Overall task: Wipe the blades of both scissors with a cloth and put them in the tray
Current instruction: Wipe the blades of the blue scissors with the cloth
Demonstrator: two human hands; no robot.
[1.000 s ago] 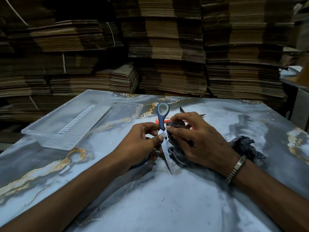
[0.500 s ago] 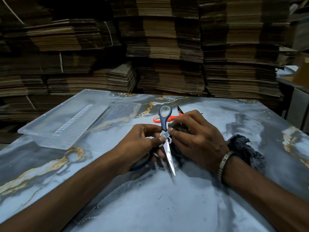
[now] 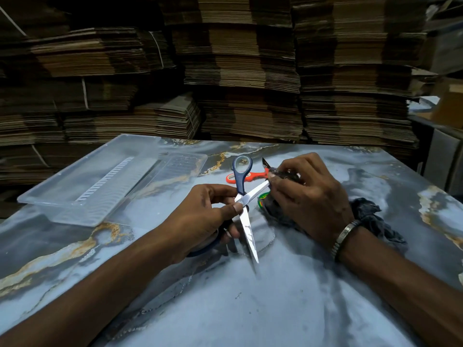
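- Head view: the left hand [image 3: 200, 216] gripped the blue scissors [image 3: 242, 196] near the pivot, thumb and fingers curled round them; the blades stood spread wide apart.
- One blade pointed down toward the person over the marble table [image 3: 275, 309]; the other slanted up to the right.
- The right hand [image 3: 308, 196] pinched a dark cloth [image 3: 370, 216] round the tip of that upper blade, fingers curled; the rest of the cloth trailed over the table beside the wrist, which wore a metal bracelet [image 3: 344, 236].
- The orange scissors [image 3: 246, 177] lay on the table just behind the blue handle loop.
- The clear plastic tray [image 3: 75, 196] sat at the left, apart from both hands.
- Stacks of flat cardboard [image 3: 238, 83] rose behind the table.
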